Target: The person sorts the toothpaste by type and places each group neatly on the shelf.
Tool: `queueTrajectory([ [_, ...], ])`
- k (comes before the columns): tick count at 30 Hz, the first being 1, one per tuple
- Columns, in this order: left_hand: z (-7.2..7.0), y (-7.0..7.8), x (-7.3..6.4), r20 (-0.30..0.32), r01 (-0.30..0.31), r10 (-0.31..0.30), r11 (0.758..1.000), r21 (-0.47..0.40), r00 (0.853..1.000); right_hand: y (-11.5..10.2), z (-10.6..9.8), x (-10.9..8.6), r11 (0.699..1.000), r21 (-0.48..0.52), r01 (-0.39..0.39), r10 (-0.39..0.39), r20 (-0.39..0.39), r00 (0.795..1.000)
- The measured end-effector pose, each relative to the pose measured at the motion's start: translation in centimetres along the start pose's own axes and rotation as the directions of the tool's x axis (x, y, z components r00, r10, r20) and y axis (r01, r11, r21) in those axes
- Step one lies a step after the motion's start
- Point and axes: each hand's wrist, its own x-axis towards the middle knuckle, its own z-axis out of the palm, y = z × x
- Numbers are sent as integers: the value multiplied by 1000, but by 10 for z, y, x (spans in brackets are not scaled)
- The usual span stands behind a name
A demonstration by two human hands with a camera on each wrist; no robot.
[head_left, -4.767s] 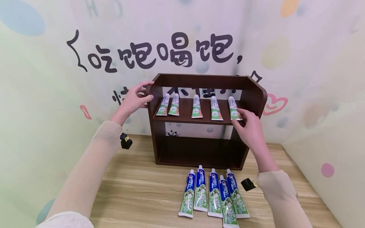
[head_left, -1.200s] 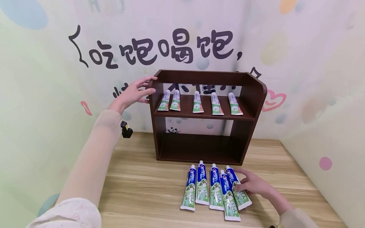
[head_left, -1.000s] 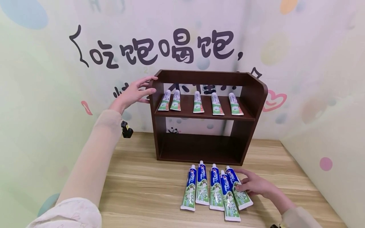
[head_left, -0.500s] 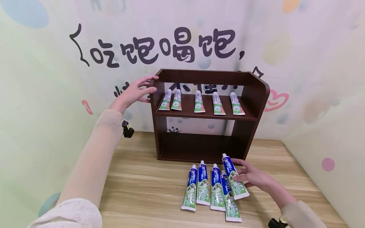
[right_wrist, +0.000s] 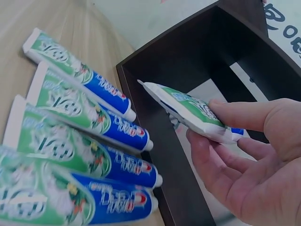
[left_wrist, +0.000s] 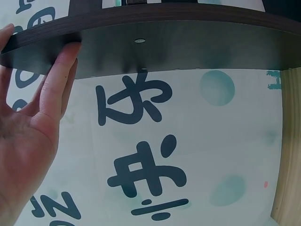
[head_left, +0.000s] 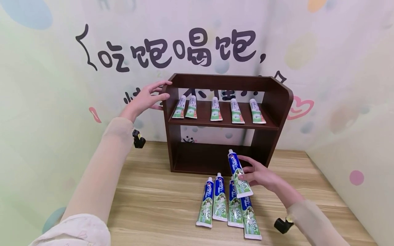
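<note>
My right hand (head_left: 260,176) pinches a blue-and-green toothpaste tube (head_left: 240,181), raised and tilted in front of the shelf's lower compartment. In the right wrist view, the thumb lies on top of the held tube (right_wrist: 188,110) with fingers beneath. Several similar tubes (head_left: 204,206) lie side by side on the table, caps toward the shelf. The dark brown two-tier shelf (head_left: 223,125) bears several smaller white-and-green tubes (head_left: 215,109) on its upper board. My left hand (head_left: 146,99) rests against the shelf's left side panel (left_wrist: 178,44), its fingers extended.
The wooden table (head_left: 147,205) spreads around the shelf, with a patterned wall (head_left: 123,34) close behind and another wall (head_left: 354,112) along the right. A small black wrist camera (head_left: 282,225) juts from the right sleeve, another black camera (head_left: 139,139) from the left.
The right hand has left the small tube on the upper board, grasped the rightmost blue-and-green tube, lifted it off the table and carried it left toward the shelf. The left hand stays at the panel.
</note>
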Motion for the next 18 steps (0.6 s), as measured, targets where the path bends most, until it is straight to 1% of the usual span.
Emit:
queueTrajectory([
  [3,0,-6,3,-12,-3,3,1000,-4,1000,-3,6,12,1000,15,28,-27,-34,999],
  [6,1,-8,5,-15,1,-1,1000,-9,1000,-4,14,25,997,33,63,-60,-75,995],
  [11,1,-2,-1,-6,12,-13,1000,-21,1000,-8,28,50,994,43,97,-91,-129,988],
  [14,1,3,-4,-5,15,-15,1000,-21,1000,-12,35,64,994,50,96,-87,-168,982],
  [18,2,7,-7,-8,15,-15,1000,-14,1000,-16,42,82,993,60,99,-86,-194,977],
])
